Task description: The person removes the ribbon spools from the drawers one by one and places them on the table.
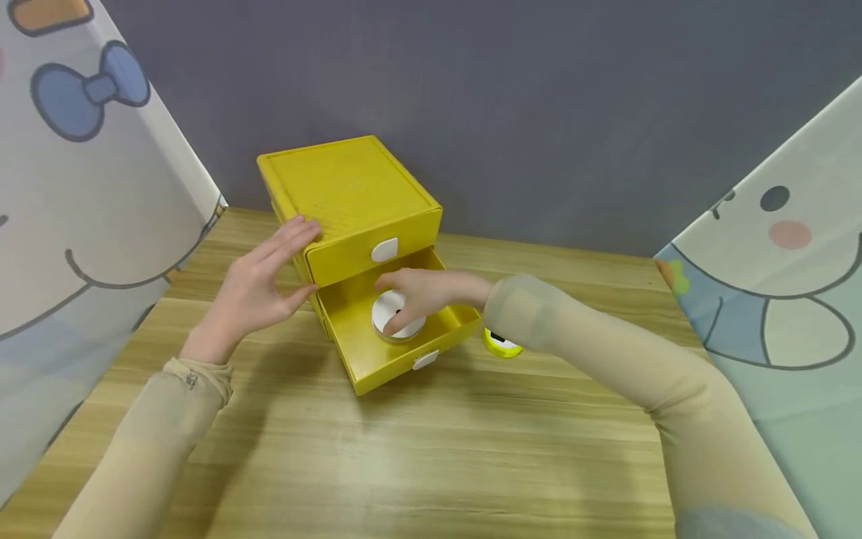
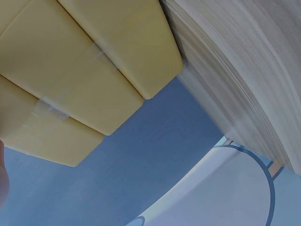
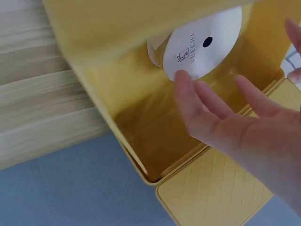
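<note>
Head view: the yellow cabinet (image 1: 350, 183) is being steadied, seemingly, at its left edge by the left hand (image 1: 254, 288), fingers apart. Left wrist: its side is being shown. Right wrist: the spool (image 3: 202, 54), inside the drawer (image 3: 146, 94) toward its front edge, is being overhung by the right hand (image 3: 237, 132), fingers parted, contact unclear.

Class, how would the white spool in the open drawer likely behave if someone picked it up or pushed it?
Lying flat in the open drawer, the white spool would probably slide rather than roll if pushed. Stood on its round edge, it might well roll. Its smooth-looking face could be slippery to lift.
</note>
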A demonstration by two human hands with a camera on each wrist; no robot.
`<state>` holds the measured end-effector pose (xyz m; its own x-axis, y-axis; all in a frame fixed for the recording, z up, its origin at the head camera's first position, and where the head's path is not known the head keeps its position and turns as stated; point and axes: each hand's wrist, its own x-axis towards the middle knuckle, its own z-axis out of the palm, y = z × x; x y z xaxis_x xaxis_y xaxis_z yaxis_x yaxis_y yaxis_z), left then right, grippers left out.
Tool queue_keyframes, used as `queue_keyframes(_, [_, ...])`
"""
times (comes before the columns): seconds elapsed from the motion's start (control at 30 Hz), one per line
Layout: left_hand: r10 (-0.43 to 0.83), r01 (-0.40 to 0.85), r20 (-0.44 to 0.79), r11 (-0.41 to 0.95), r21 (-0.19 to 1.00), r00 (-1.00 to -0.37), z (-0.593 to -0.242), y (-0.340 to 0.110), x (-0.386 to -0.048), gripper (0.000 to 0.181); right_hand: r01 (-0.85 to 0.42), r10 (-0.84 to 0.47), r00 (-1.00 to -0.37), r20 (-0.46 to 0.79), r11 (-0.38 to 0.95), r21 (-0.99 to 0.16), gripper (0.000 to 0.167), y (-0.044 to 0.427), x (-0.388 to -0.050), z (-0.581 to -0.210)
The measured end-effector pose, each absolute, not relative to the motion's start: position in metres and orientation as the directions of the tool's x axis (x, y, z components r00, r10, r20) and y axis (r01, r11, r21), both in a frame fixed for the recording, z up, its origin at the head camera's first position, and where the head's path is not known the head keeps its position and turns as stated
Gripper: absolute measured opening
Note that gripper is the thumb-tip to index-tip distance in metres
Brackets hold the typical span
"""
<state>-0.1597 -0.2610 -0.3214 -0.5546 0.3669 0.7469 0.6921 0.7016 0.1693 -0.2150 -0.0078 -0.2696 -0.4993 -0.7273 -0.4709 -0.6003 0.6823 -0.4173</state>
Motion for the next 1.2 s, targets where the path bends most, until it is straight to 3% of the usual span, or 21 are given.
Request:
queue_keyframes(0.2, [0.364,0.688,0.744,0.705,0.173,-0.560,-0.322,-0.261,-0.160,0.086,-0.615,-0.640,-0.527,-0.559,0.741,-0.269,0.084,-0.019,-0.213,-0.274])
queue_keyframes(0.57, [0.368,0.689,0.745,0.706,0.165,-0.556,-0.321,-0.261,-0.160,0.085,-0.621,-0.603,-0.561,-0.567,0.760,-0.193,0.095,-0.025,-0.207,-0.285])
queue_keyframes(0.9, [0.373,0.698,0.750,0.698,0.161,-0.546,-0.322,-0.261,-0.160,0.086,-0.629,-0.634,-0.583,-0.508,0.748,-0.212,0.081,-0.025,-0.205,-0.295])
queue_keyframes(1.2, [0.364,0.688,0.749,0.707,0.165,-0.553,-0.325,-0.261,-0.159,0.086,-0.638,-0.663,-0.540,-0.519,0.724,-0.262,0.081,-0.020,-0.205,-0.280])
